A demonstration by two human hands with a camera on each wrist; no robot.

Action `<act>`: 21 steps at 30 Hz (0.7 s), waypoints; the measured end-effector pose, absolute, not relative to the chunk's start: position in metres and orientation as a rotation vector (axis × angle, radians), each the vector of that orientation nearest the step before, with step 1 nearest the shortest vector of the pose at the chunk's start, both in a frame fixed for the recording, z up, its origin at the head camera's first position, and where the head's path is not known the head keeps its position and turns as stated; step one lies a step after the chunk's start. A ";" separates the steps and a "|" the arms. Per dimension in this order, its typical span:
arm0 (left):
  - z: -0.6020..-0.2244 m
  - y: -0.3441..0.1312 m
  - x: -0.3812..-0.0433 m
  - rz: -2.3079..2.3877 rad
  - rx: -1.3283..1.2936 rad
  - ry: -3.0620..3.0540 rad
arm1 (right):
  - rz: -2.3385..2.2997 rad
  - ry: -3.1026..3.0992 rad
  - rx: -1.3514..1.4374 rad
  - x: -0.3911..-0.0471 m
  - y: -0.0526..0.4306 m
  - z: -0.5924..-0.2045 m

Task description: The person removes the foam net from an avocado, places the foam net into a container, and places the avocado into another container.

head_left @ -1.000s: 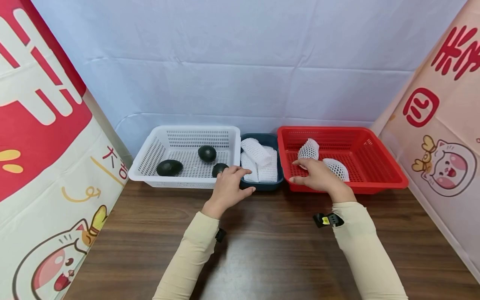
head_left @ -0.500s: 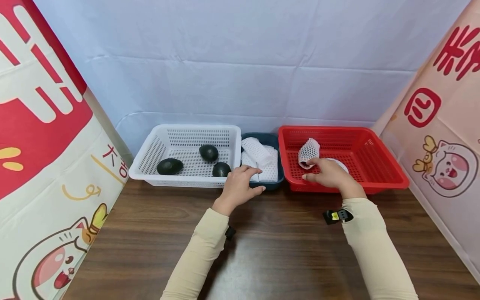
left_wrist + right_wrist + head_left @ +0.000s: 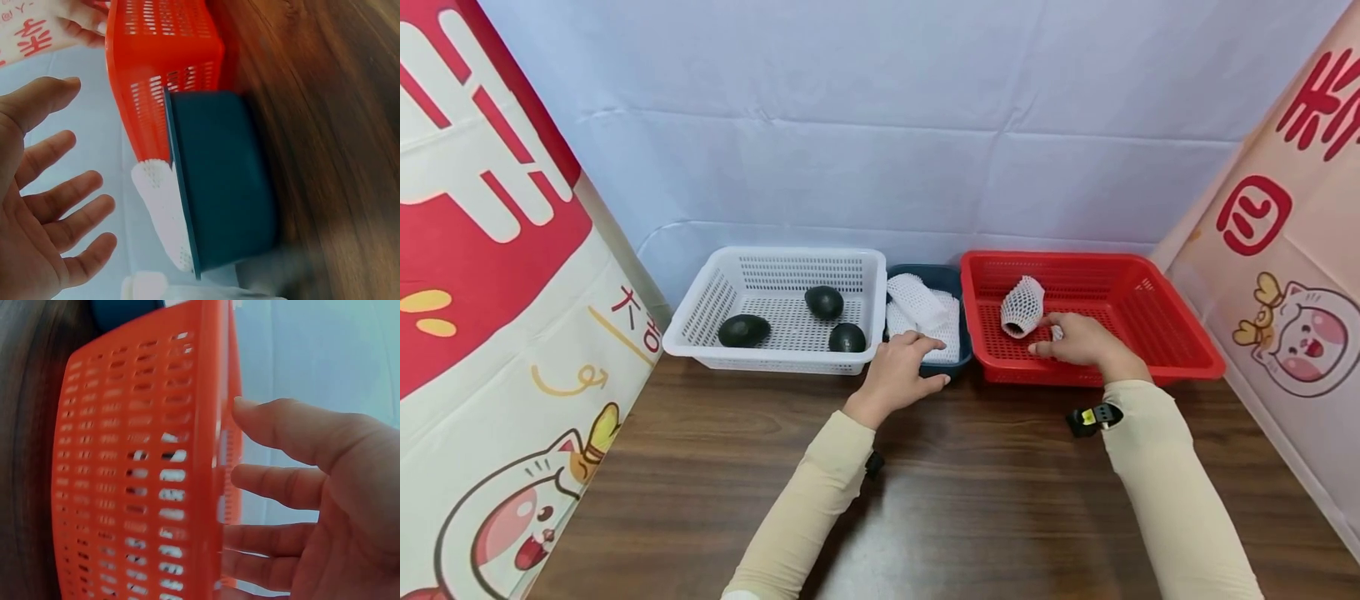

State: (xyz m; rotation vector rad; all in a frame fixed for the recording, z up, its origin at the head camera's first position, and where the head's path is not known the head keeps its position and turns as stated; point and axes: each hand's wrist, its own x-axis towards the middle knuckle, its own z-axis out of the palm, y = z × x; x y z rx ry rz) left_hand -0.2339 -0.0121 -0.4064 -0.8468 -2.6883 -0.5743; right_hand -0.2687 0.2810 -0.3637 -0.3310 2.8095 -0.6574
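My left hand hovers by the front of a dark blue basket, fingers spread and holding nothing. White foam net sleeves lie in that basket. My right hand reaches over the front rim of a red basket; in the right wrist view its fingers are extended past the rim. Beside its fingertips lies an avocado in a foam net. A second white net peeks out from behind the right hand, mostly hidden.
At the left, a white basket holds three bare avocados, one at the far left, another at the back, the third near the right front. The baskets stand side by side on a wooden table, before a pale cloth backdrop.
Both hands have drifted to the right. My right hand has moved off the netted avocado and now covers most of the second net. The left hand has uncovered the right-front avocado.
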 end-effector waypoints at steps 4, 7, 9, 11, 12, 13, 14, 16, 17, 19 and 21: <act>-0.404 -0.006 -0.235 -0.575 -0.869 -2.687 | -0.651 2.775 -0.292 -0.273 0.290 -0.368; -0.402 -0.002 -0.236 -0.558 -0.881 -2.675 | -0.650 2.752 -0.249 -0.276 0.297 -0.372; -0.401 0.001 -0.237 -0.548 -0.881 -2.673 | -0.671 2.733 -0.202 -0.278 0.301 -0.374; -0.401 0.004 -0.237 -0.545 -0.876 -2.682 | -0.684 2.720 -0.151 -0.280 0.304 -0.375; -0.402 0.005 -0.237 -0.544 -0.876 -2.688 | -0.690 2.717 -0.127 -0.281 0.305 -0.375; -0.402 0.006 -0.237 -0.545 -0.874 -2.695 | -0.694 2.717 -0.108 -0.282 0.306 -0.376; -0.403 0.007 -0.237 -0.545 -0.873 -2.701 | -0.698 2.719 -0.088 -0.283 0.307 -0.376; -0.404 0.010 -0.238 -0.546 -0.874 -2.709 | -0.696 2.726 -0.067 -0.284 0.309 -0.376; -0.405 0.011 -0.238 -0.547 -0.875 -2.714 | -0.698 2.728 -0.057 -0.284 0.310 -0.376; -0.406 0.012 -0.239 -0.553 -0.874 -2.715 | -0.696 2.733 -0.037 -0.286 0.313 -0.376; -0.408 0.014 -0.240 -0.569 -0.873 -2.714 | -0.701 2.730 -0.007 -0.286 0.315 -0.376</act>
